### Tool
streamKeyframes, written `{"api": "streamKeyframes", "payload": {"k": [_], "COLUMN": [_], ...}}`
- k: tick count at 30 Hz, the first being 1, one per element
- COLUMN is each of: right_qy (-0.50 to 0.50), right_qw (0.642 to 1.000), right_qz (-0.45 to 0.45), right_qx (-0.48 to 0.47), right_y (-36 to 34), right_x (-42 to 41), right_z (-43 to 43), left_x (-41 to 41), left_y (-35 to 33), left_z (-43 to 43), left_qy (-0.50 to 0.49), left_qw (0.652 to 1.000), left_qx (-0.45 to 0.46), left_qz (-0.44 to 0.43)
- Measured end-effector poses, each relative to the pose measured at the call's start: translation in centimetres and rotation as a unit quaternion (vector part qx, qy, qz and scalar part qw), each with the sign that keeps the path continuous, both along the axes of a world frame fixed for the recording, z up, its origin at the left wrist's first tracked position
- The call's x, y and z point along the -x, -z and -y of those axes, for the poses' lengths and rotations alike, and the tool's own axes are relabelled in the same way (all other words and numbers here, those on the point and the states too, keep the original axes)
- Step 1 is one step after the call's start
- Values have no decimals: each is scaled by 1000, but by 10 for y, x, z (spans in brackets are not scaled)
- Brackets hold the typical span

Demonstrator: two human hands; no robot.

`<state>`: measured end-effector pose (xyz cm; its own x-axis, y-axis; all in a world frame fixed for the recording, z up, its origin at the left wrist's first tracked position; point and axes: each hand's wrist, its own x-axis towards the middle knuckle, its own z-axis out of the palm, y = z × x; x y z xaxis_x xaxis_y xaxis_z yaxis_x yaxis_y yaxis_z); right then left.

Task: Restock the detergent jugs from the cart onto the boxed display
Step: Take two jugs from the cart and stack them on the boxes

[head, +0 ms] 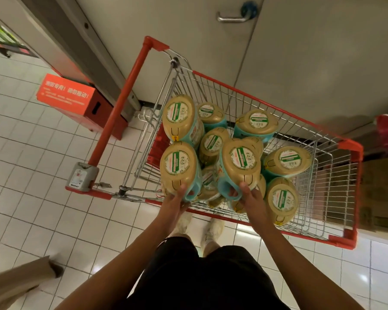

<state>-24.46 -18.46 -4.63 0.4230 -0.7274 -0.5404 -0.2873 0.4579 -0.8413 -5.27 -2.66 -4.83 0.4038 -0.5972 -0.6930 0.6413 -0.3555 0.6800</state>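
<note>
Tiled floor, cart ahead: gripping left jug by handle with left hand, centre jug likewise with right hand; both on end, handles nearside, reach equal.

a shop: a red-trimmed wire shopping cart of detergent jugs on white tiled floor.

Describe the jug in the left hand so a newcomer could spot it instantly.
Find the red-framed cart. Along its push bar end, take the nearer jug, tan-topped with a round green-striped label. It alone has the left hand gripping its teal handle; the right hand holds the middle jug.
</note>
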Motion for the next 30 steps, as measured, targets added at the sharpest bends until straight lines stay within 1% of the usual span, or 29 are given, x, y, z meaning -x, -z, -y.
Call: {"api": "streamKeyframes", "payload": {"k": [4,7,9,14,15,17,23,27,30], "right_qy": [50,100,129,232,254,297,411,464,497], "right_qw": [999,995,991,972,967,954,909,882,865], "right_qz": [-4,-1,-7,9,10,7,-28,-31,-28], "right_qx": [13,30,38,37,38,45,61,75,68], "right_y": [-15,-19,-26,-48,-53,-62,-81,-85,-83], "right_x": [11,23,32,64,73,92,168,239,303], "right_z": [-16,-34,-48,-88,-96,-112,-150,-169,-178], "left_x": [-7,-12,-12,2,10,30,119,195,259], "left_y": [-3,-10,-13,-24,-26,-32,-43,-37,-41], "left_z": [1,6,10,30,35,44,70,85,95], "left_qy": [75,146,182,293,311,344,433,494,525], "left_qw": [997,988,982,951,946,936,899,865,847], "left_qx": [4,22,16,-6,-5,-1,-27,-34,-16], "left_qz": [23,39,43,100,94,71,60,75,82]}}
